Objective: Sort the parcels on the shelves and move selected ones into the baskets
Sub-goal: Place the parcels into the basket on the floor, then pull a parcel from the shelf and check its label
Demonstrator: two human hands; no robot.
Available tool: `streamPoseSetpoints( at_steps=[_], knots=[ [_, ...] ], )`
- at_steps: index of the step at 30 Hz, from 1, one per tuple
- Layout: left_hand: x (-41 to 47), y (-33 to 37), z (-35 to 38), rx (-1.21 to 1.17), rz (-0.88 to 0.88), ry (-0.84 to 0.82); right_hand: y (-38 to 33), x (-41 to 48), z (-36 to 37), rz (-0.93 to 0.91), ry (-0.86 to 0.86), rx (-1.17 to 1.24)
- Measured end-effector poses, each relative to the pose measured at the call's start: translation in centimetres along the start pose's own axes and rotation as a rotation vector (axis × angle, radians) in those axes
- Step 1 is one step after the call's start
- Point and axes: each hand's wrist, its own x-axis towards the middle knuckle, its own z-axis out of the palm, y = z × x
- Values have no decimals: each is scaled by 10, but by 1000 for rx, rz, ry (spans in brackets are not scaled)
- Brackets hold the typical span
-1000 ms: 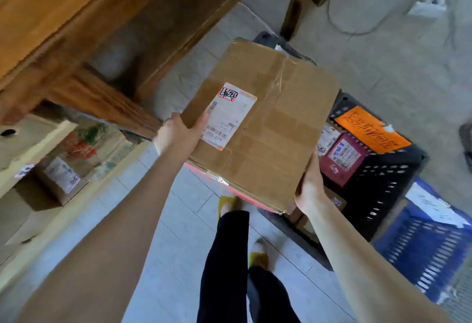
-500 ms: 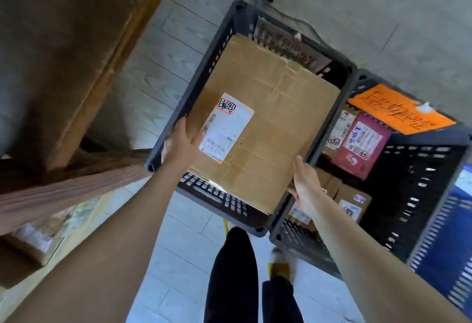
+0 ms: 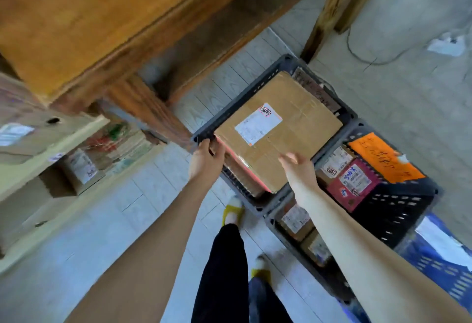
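The stiff, broad cardboard box (image 3: 281, 128), probably light, lies in the grey basket (image 3: 245, 87) at centre frame, best gripped by opposite edges; left hand (image 3: 205, 160) curls at its corner, right hand (image 3: 297, 165) hovers spread.

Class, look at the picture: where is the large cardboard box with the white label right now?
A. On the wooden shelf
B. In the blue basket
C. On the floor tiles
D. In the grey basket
D: the box lies inside the grey basket, whose rim frames it; the left hand is at the basket's near corner, and the right hand hovers open over the box's near edge.
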Motion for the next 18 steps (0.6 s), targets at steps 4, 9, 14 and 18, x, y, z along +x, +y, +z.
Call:
streamPoseSetpoints(
  at_steps=[4,9,14,18],
  knots=[
    [-76,-23,-45,-115,-49,88,-35,-76,30,-162,-133,-58],
    [-139,-73,-125,-238,-146,244,-69,-171,104,-356,-316,-152],
    [-177,-137,-211,-345,-190,372,-81,-244,195,-459,-467,-245],
    [-187,-186,-272,-372,-170,447,-76,-282,268,-510,-517,-268]
  ],
)
